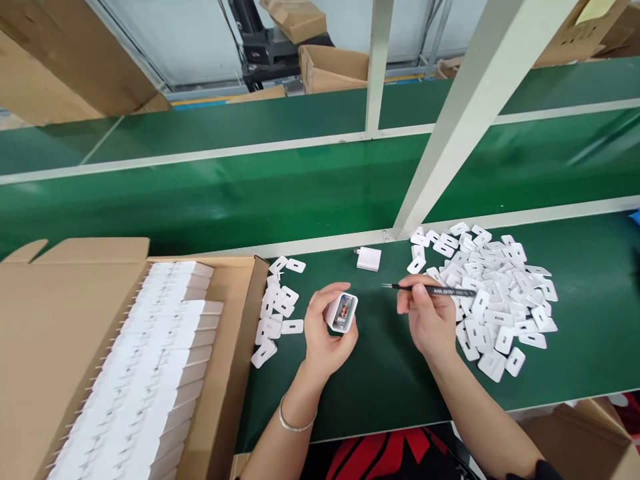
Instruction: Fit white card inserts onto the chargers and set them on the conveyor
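My left hand (324, 333) grips a white charger housing (342, 313), its open end facing up and showing an orange USB port and metal parts inside. My right hand (431, 319) holds black tweezers (435, 290), whose metal tips point left, a short way from the housing and apart from it. Behind both hands a white charger (368, 259) lies on its side on the green tabletop (380, 373). Right of my right hand spreads a heap of small white slotted cover plates (493, 287). A smaller group of cover plates (273, 327) lies to the left of my left hand.
A cardboard box (235, 360) on the left holds rows of white chargers (145, 360). A slanted white post (465, 127) and a green back panel (225, 200) stand behind the work area. Another cardboard box (583, 440) sits below the table's right front edge.
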Tool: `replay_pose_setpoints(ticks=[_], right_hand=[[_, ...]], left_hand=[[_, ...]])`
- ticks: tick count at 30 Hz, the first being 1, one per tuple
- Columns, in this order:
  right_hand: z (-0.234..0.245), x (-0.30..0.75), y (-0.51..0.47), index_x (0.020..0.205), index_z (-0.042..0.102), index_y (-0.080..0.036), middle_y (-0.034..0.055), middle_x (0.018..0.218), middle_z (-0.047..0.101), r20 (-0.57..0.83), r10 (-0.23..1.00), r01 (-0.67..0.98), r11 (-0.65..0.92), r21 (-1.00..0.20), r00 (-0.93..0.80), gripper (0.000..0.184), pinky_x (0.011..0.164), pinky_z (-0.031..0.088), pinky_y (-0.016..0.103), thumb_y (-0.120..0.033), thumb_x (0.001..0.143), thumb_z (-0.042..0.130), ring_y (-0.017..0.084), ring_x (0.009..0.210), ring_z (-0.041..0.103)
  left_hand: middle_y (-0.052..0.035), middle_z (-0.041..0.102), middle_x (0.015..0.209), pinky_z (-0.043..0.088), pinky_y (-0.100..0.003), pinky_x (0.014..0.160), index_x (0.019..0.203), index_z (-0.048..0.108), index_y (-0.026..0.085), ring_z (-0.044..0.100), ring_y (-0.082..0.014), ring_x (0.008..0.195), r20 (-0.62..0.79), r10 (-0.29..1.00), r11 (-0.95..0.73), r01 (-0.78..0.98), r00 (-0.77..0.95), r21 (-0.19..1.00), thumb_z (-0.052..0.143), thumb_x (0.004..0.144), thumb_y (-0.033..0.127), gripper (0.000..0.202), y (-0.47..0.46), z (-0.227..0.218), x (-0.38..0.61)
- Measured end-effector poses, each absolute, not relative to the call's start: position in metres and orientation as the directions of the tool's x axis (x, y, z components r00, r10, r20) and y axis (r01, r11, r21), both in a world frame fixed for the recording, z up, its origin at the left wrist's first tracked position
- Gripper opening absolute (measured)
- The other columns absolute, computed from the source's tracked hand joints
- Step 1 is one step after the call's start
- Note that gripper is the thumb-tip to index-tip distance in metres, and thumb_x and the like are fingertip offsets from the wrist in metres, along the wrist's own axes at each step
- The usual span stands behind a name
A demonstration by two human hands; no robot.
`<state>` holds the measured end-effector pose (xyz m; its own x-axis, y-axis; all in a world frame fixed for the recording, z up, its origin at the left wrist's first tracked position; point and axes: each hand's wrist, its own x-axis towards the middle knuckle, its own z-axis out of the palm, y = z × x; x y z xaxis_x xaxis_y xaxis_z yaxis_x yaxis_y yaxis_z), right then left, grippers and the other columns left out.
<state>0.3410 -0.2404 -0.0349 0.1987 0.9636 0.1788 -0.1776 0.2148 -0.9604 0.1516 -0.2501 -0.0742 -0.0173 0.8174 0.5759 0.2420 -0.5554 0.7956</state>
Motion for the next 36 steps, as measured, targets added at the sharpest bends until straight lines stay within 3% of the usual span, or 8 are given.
replay_pose_setpoints(ticks=[4,6,9,18,24,30,36], right_hand=[[-0.034,0.332,-0.256,0.106,0.075,-0.026,-0.0001,0.073,0.063,0.282,0.959,-0.266,0.264,-0.927,-0.03,0.022,0.078,0.063,0.041,-0.041,0.108,0.059,0.018,0.069,0.063],[-0.032,0.33,-0.26,0.11,0.071,-0.028,-0.002,0.073,0.061,0.318,0.941,-0.324,0.267,-0.907,-0.115,0.016,0.09,0.063,0.047,-0.036,0.109,0.057,0.017,0.069,0.061],[-0.032,0.327,-0.263,0.112,0.067,-0.028,-0.002,0.075,0.06,0.378,0.909,-0.319,0.311,-0.895,-0.176,0.013,0.096,0.061,0.049,-0.03,0.11,0.054,0.016,0.07,0.058],[-0.038,0.325,-0.264,0.115,0.068,-0.025,0.0011,0.077,0.061,0.468,0.863,-0.289,0.406,-0.867,-0.192,0.016,0.084,0.062,0.041,-0.022,0.109,0.053,0.017,0.076,0.055],[-0.04,0.324,-0.263,0.115,0.069,-0.026,0.0005,0.077,0.059,0.485,0.856,-0.249,0.438,-0.864,-0.177,0.017,0.082,0.062,0.042,-0.02,0.108,0.054,0.017,0.074,0.054],[-0.044,0.324,-0.265,0.113,0.069,-0.025,-0.0001,0.077,0.058,0.48,0.859,-0.246,0.433,-0.867,-0.179,0.017,0.086,0.063,0.045,-0.019,0.108,0.054,0.017,0.073,0.053],[-0.041,0.324,-0.265,0.108,0.068,-0.024,-0.0007,0.076,0.057,0.432,0.882,-0.27,0.375,-0.887,-0.191,0.014,0.076,0.057,0.037,-0.023,0.109,0.055,0.016,0.071,0.054]], left_hand=[[-0.0114,0.069,0.128,0.059,-0.042,0.08,0.137,0.047,0.031,0.072,-0.0291,0.116,0.595,0.803,-0.561,0.363,0.022,0.744,0.065,0.089,0.011,0.055,-0.253,-0.077,0.151],[-0.011,0.07,0.128,0.058,-0.042,0.08,0.137,0.047,0.031,0.073,-0.029,0.114,0.613,0.789,-0.575,0.404,0.043,0.712,0.066,0.086,0.009,0.058,-0.253,-0.077,0.151],[-0.0102,0.071,0.129,0.057,-0.041,0.079,0.137,0.048,0.031,0.074,-0.0269,0.109,0.636,0.769,-0.597,0.425,0.061,0.681,0.065,0.083,0.007,0.062,-0.254,-0.075,0.152],[-0.0093,0.075,0.127,0.052,-0.037,0.076,0.136,0.05,0.026,0.077,-0.0239,0.103,0.705,0.704,-0.653,0.464,0.08,0.599,0.065,0.078,0.004,0.064,-0.253,-0.07,0.154],[-0.009,0.076,0.125,0.051,-0.036,0.076,0.137,0.049,0.026,0.078,-0.0236,0.101,0.731,0.676,-0.667,0.498,0.093,0.554,0.065,0.079,0.006,0.063,-0.252,-0.068,0.154],[-0.0082,0.077,0.124,0.051,-0.037,0.078,0.136,0.048,0.027,0.079,-0.0234,0.1,0.733,0.673,-0.664,0.518,0.101,0.539,0.066,0.081,0.008,0.061,-0.252,-0.068,0.154],[-0.0089,0.076,0.125,0.051,-0.037,0.079,0.136,0.049,0.026,0.078,-0.0227,0.102,0.731,0.675,-0.667,0.51,0.104,0.544,0.066,0.081,0.007,0.061,-0.253,-0.069,0.154]])
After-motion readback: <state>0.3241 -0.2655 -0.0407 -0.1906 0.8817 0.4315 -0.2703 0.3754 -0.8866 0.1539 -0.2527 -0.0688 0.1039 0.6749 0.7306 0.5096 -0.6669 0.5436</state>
